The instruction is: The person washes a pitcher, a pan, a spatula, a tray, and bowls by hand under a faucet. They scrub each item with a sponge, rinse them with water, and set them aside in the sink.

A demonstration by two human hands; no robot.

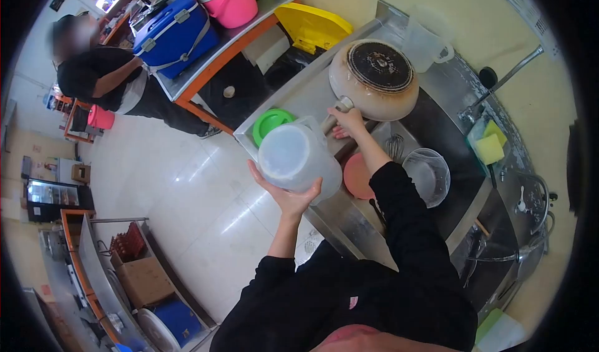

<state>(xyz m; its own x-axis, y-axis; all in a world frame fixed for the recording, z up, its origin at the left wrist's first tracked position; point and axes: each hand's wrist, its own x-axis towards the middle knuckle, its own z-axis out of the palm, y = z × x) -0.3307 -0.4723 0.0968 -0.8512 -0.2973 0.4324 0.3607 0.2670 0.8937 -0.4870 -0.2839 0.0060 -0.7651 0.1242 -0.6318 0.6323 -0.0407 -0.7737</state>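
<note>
1. Hands first: my left hand (288, 196) cups a clear plastic pitcher (298, 157) from underneath, palm up and fingers spread round its base, so it is held raised in the air just in front of the steel sink counter (324, 84).
2. My right hand (347, 121) is closed round the handle of a frying pan (374, 77), which lies bottom-up on that counter with its scorched underside facing me.
3. As I read it, the washing-up is in its putting-away or draining stage: one vessel is lifted, the other is being steadied or turned at the counter.
4. Around the counter: a green lid (272, 121) lies at its near-left corner, a second clear measuring jug (425, 40) stands at its far end beyond the pan, and a glass bowl (427, 176), a whisk (393, 145) and a pink plate (357, 177) sit in the basin to the pan's right. Yellow sponges (490, 145) rest by the tap.
5. I judge the next move needs a firm grip on the pan handle, since the pan looks heavy, and a level pitcher, because only an open palm supports it.
6. Another person (100, 77) stands well left of the counter, near a blue cooler box (175, 34).
</note>
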